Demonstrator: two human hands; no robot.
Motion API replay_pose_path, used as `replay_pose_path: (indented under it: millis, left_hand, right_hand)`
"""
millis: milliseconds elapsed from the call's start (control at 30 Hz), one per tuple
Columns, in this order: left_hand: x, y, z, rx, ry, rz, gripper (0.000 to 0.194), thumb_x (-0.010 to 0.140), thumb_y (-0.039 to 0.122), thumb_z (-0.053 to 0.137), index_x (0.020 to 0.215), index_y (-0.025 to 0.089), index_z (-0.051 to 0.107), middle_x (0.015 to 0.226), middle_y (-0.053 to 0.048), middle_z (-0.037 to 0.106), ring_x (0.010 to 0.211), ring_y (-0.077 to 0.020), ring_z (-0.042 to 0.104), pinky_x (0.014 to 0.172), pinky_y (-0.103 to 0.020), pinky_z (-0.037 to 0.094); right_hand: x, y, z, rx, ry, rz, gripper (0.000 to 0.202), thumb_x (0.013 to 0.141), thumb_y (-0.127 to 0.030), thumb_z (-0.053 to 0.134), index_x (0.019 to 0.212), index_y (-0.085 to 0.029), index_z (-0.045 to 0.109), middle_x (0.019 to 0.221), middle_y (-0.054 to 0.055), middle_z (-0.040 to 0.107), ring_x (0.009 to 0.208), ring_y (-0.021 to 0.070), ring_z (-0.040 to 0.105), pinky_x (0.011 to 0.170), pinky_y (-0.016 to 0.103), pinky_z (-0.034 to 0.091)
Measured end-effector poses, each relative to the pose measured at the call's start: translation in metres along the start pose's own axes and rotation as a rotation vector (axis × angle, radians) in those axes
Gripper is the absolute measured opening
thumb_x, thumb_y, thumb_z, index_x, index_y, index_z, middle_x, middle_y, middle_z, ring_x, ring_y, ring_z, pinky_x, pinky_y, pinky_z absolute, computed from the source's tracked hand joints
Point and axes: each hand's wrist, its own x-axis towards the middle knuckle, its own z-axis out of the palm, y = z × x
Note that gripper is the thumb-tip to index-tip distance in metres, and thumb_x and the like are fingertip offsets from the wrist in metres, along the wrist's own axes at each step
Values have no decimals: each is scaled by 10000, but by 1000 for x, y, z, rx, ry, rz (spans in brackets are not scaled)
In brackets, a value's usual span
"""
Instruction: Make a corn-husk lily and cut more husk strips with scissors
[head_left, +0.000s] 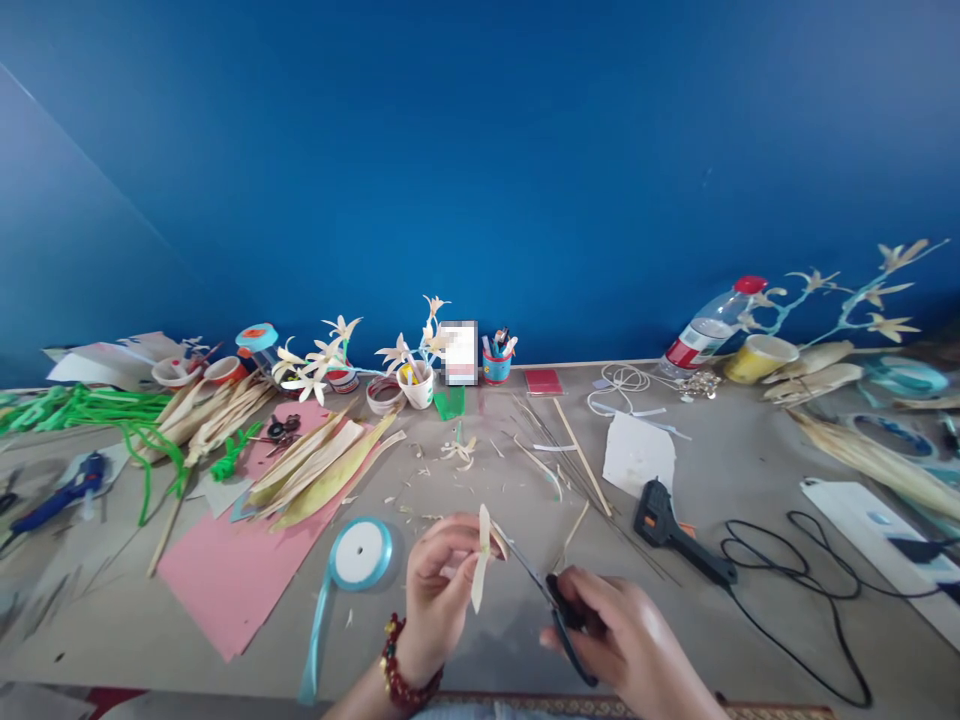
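Observation:
Between the thumb and fingers of my left hand [442,570] is a pale strip of dried husk [483,575], held upright near the table's front edge. My right hand [619,630] grips the black handles of a pair of scissors [536,580]. The blades point up and left, with their tips close beside the strip; whether they touch it I cannot tell. Left of my left hand lies a roll of light blue ribbon [361,553], its loose end trailing toward the front edge. A small husk flower [459,452] and scattered trimmings lie beyond my hands.
A black glue gun [675,530] with a looping cord lies at right, near a white paper piece [637,450]. Husk leaves [322,470] rest on pink paper [217,580] at left. Finished flowers in cups, a bottle [709,330] and a pen holder [497,365] line the blue wall.

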Motion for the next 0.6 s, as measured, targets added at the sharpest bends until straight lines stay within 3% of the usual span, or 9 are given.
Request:
replay_pose_path:
  millis: [167, 433, 600]
  left_hand:
    - [1, 7, -1, 44, 62, 1, 130, 869, 125, 647, 866, 230, 725, 883, -45, 739, 874, -201, 670, 789, -321, 531]
    - [-1, 11, -3, 37, 47, -46, 114, 876, 153, 642, 886, 219, 735, 997, -76, 699, 936, -222, 662, 798, -333, 532]
    - [3, 14, 0, 40, 64, 2, 115, 859, 120, 655, 870, 215, 719, 897, -53, 706, 850, -197, 663, 762, -314, 531]
  right_hand:
    - [1, 3, 2, -88, 28, -56, 243, 829, -319, 624, 704, -235, 433, 571, -48, 563, 455, 112, 488, 454, 215, 289]
    - [1, 1, 2, -283, 175, -173, 155, 861, -294, 608, 761, -226, 509, 570, -27, 605, 466, 151, 582, 469, 232, 338]
    - [0, -2, 2, -317, 204, -190, 162, 871, -328, 611, 779, -223, 529, 564, -24, 613, 471, 158, 602, 469, 233, 346]
